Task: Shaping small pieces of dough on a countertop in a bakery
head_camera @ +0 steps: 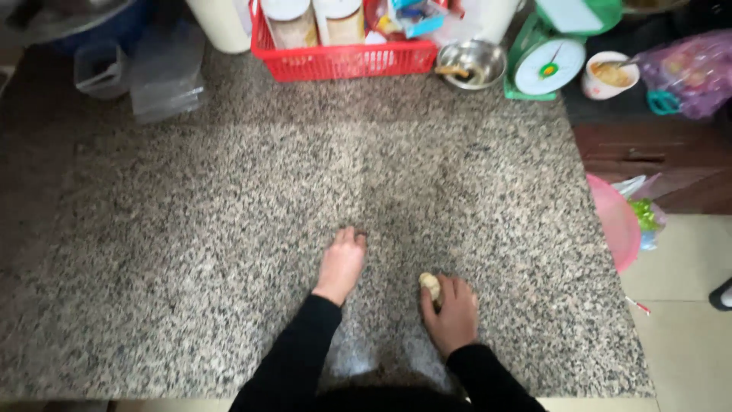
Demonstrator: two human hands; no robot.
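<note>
**Two hands low on a speckled stone surface, one with a pale lump**

At the far left, along the back edge of the granite surface (229, 198), stand a small clear plastic container (99, 70) and, just beside it, a taller clear tub (164, 76). Further right a red plastic basket (347, 59) holds white-lidded jars and small packets. Next to it sits a steel bowl (474, 62), then a green kitchen scale (545, 61) with a round white dial, then a small white bowl (606, 74) with food and a spoon in it, and a purple plastic bag (686, 72) at the far right.

Near the front edge, the left hand (341, 263) rests on the stone in a black sleeve, its fingers (347, 235) pressed together and curled down so the tips touch the surface; it holds nothing. Just to its right, but apart from it, the right hand (454, 313) lies on the stone with its fingers curled around a small pale lump of dough (431, 286), which shows at the hand's upper left and rests on the surface. Past the surface's right edge, a pink round basin (616, 221) leans below, above a tiled floor (686, 305).
</note>
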